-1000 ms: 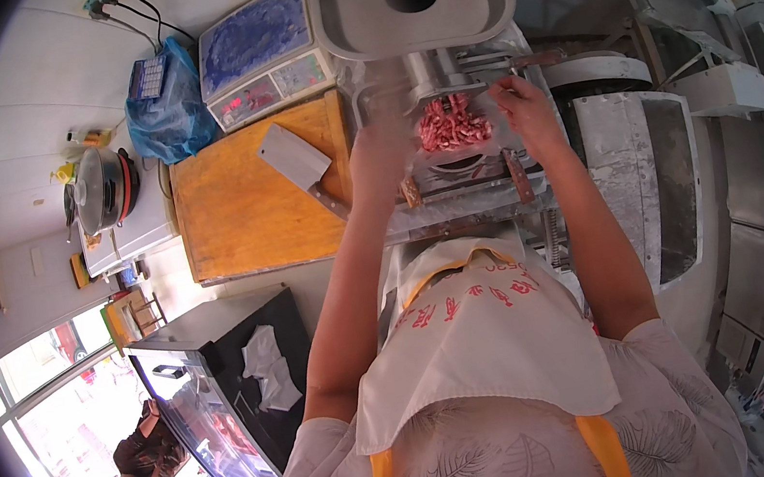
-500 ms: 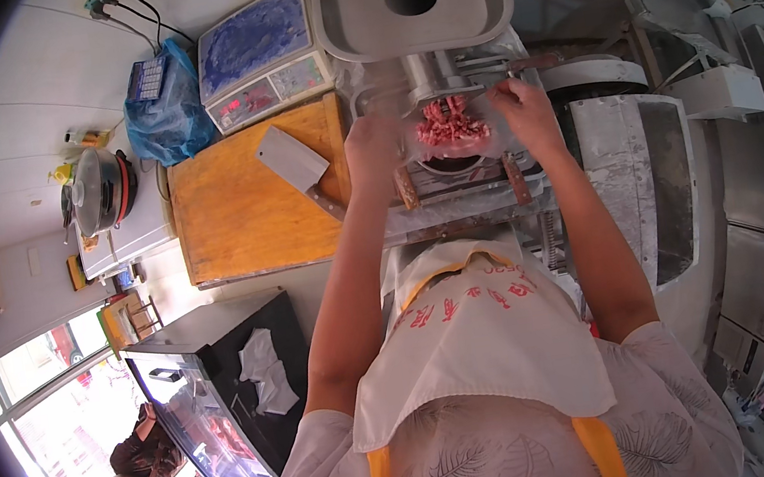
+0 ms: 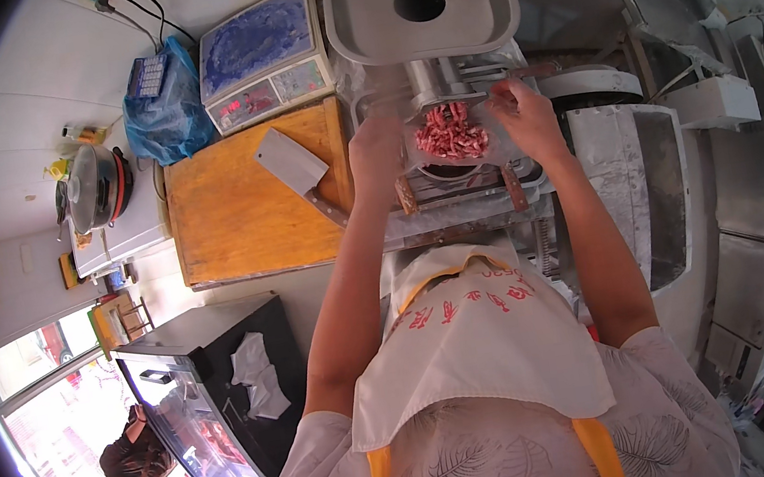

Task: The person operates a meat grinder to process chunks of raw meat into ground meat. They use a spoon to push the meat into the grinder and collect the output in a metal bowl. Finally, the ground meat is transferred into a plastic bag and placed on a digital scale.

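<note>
In front of the grinder [image 3: 431, 82], mince [image 3: 451, 136] is already heaping in a clear bag [image 3: 492, 147], strands not yet parting from the grinder, while the right hand [image 3: 524, 116] is pinching the bag's edge and the left hand [image 3: 377, 151] is blurring, its grip impossible to tell.

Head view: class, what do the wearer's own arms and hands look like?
The left hand, somewhat blurred, and right hand are ungloved. The forearms are bare, with no watch visible; the pale, leaf-printed shirt has short sleeves.
</note>
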The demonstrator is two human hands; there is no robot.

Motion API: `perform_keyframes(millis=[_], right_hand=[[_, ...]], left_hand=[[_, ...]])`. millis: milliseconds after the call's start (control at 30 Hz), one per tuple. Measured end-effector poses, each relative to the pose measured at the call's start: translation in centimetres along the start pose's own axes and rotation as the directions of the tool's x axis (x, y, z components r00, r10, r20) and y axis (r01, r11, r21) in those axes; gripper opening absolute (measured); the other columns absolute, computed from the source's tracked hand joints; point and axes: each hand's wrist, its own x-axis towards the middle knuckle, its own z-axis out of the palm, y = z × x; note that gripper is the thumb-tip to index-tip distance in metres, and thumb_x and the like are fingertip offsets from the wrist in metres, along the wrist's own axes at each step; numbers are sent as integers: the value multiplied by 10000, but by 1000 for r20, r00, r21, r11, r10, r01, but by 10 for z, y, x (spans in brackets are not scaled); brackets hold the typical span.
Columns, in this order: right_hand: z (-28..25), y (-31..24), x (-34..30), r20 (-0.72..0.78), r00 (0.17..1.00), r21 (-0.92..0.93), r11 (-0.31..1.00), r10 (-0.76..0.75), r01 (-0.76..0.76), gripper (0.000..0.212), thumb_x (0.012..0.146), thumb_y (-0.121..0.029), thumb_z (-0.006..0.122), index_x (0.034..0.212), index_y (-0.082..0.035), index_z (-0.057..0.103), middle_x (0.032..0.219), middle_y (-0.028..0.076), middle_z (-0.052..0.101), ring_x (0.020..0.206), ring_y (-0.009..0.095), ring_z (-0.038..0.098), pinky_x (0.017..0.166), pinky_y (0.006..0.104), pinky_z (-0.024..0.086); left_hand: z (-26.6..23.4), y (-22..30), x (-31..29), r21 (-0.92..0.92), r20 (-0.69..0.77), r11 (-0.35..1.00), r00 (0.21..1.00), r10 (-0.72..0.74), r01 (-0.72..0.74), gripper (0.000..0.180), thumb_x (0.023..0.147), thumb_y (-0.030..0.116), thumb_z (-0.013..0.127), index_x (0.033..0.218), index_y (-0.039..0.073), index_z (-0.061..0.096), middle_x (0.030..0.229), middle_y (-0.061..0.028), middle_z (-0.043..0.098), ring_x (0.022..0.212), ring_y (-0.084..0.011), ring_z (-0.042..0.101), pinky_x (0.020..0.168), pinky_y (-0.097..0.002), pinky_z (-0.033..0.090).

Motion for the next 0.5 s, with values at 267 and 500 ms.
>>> perform_keyframes(millis=[267,500], right_hand=[[-35,-51,4,-428,889,24,981,-162,190,161,990,-101,711,1138,-40,707,1034,137,733,904,306,703,832,406,571],[-73,-183,97,-120,463,-599,436,-878,672,130,1009,-102,658,1121,-36,671,943,153,701,864,314,678,765,439,541]], left_hand=[[2,27,-11,-50,-19,990,990,-137,136,128,1030,163,721,1008,37,717,749,55,584,653,-37,478,549,-242,352],[-2,40,-16,-39,14,986,986,-164,165,159,1022,190,739,1023,33,716,757,51,584,645,-40,476,543,-238,354]])
